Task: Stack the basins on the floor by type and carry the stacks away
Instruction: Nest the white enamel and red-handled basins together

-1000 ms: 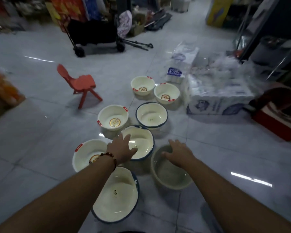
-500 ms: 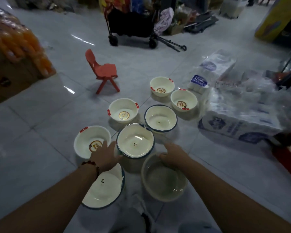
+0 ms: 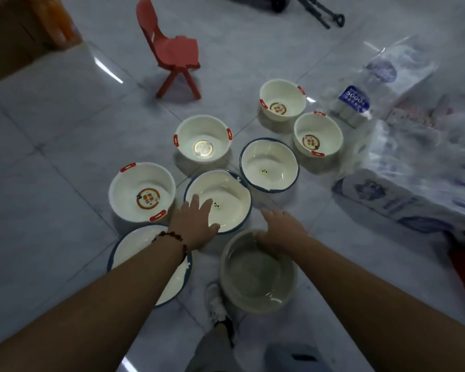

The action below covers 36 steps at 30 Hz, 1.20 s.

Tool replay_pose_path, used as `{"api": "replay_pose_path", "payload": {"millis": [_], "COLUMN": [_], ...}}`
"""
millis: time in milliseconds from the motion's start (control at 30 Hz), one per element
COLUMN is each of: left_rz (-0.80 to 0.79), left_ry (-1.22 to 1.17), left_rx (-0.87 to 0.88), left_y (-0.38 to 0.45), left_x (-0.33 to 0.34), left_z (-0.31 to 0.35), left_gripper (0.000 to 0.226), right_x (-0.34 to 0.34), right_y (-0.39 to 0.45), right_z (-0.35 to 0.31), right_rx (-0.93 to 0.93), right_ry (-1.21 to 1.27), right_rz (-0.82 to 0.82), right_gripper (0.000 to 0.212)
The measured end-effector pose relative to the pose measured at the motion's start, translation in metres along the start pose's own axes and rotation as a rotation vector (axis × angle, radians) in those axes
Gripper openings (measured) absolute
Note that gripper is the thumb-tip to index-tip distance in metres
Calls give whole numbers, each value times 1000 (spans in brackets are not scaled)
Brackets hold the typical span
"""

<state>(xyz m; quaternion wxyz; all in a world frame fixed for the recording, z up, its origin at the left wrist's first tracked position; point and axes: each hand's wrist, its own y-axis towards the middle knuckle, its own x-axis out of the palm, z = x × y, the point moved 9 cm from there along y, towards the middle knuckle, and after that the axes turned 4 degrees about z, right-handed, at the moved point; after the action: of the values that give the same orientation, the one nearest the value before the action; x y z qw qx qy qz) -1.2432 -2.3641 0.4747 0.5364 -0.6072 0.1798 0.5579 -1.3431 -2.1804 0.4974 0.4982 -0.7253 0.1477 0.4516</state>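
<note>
**Two hands reach down to the basins on the floor**

Head view: Eight basins sit close together on the shiny grey tiled floor (image 3: 65, 146). Four are cream basins with red handles and a round sticker inside: one on the left (image 3: 142, 191), one in the middle (image 3: 203, 139), and two at the back right (image 3: 282, 100) (image 3: 318, 137). Three are white basins with a blue rim: the near left one (image 3: 134, 253), the middle one (image 3: 226, 200), and the far one (image 3: 269, 165). One plain pale basin (image 3: 258, 272) sits nearest on the right.

The left hand (image 3: 193, 225), with a bead bracelet (image 3: 172, 237) on the wrist, lies over the near edge of the middle blue-rimmed basin. Its fingers are spread out and almost straight, and its thumb rests on the rim. It grips nothing.

The right hand (image 3: 282, 229) is at the far rim of the plain pale basin. Its fingers bend down over that rim; whether they pinch it is hard to see.

A small red plastic chair (image 3: 172, 49) stands behind the basins. Big wrapped packs of paper rolls (image 3: 403, 167) lie to the right. A white shoe (image 3: 216, 304) shows near the bottom.
</note>
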Motion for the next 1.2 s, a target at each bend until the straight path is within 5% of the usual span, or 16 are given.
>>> {"api": "replay_pose_path", "payload": {"millis": [267, 600, 1000, 1200], "left_rz": [-80, -108, 2, -32], "left_ry": [-169, -221, -323, -470], "left_rx": [-191, -401, -732, -762], "left_y": [7, 3, -45, -34], "left_x": [21, 46, 112, 178], "left_z": [-60, -63, 64, 106], "left_gripper": [61, 75, 77, 77], "right_x": [11, -3, 14, 49], "right_y": [57, 102, 140, 159], "right_z": [-31, -7, 58, 92], "right_rx": [-77, -212, -646, -591], "right_ry": [-51, -183, -472, -547], "right_rz": [-103, -133, -130, -215], "right_gripper": [75, 75, 72, 78]}}
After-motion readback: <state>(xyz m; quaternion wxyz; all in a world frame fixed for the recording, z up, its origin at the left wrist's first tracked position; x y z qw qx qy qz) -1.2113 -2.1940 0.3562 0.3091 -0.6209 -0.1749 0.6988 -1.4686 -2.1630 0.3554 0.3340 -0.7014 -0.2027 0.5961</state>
